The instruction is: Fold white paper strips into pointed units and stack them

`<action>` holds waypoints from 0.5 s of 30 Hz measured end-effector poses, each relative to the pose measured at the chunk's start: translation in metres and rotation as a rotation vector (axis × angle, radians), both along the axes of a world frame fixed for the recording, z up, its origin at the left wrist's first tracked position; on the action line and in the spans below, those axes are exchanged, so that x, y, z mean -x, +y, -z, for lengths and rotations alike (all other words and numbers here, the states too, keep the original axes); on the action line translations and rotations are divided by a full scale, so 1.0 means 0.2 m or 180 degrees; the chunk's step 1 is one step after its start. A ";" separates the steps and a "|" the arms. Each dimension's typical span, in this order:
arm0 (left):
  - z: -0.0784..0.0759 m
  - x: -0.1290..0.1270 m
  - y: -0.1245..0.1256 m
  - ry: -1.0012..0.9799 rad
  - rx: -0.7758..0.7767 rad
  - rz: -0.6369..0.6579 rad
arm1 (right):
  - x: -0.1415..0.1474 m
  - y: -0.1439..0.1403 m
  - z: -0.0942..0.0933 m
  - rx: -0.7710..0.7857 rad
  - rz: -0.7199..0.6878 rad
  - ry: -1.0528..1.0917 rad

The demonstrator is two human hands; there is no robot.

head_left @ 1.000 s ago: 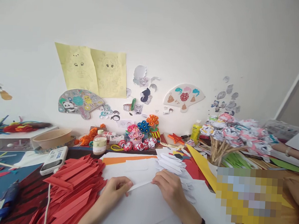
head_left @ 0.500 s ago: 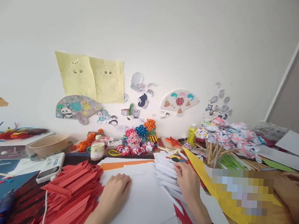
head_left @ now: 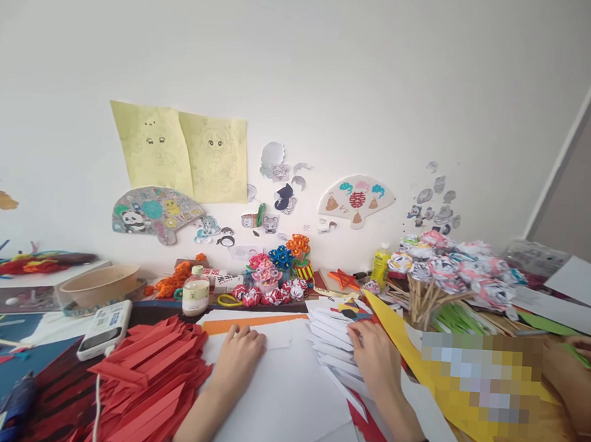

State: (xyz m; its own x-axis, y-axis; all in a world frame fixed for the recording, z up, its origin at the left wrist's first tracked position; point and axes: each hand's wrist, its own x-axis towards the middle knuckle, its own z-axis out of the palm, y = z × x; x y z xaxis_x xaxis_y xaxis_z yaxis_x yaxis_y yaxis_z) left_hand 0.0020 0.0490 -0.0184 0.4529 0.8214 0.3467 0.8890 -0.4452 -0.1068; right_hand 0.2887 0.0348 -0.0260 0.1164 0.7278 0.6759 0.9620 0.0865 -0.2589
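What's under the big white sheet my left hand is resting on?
An orange sheet peeks out at the far edge of the white sheet under the left hand; red paper shows near its right corner. The rest is covered.

white sheet: matt smooth paper | red strips: matt card, 9 o'clock | bottle: glossy plastic, 11 o'clock
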 end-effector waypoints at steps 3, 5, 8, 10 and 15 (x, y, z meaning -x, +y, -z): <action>0.00 0.01 0.01 0.0220 -0.0060 0.0113 | 0.01 0.00 0.01 -0.0031 -0.0013 0.0008; 0.00 0.01 0.01 0.0414 -0.0111 0.0111 | 0.01 0.00 0.01 -0.0090 -0.0029 0.0054; 0.01 0.00 0.01 0.0574 -0.0202 0.0058 | 0.02 0.00 0.01 -0.0224 -0.0081 0.0136; 0.00 0.00 0.00 0.0574 -0.0283 0.0042 | 0.02 -0.01 -0.01 -0.0375 -0.0098 0.0234; -0.01 0.00 -0.04 0.0212 -0.0525 -0.0034 | 0.11 -0.07 -0.06 -0.0835 -0.0384 0.0907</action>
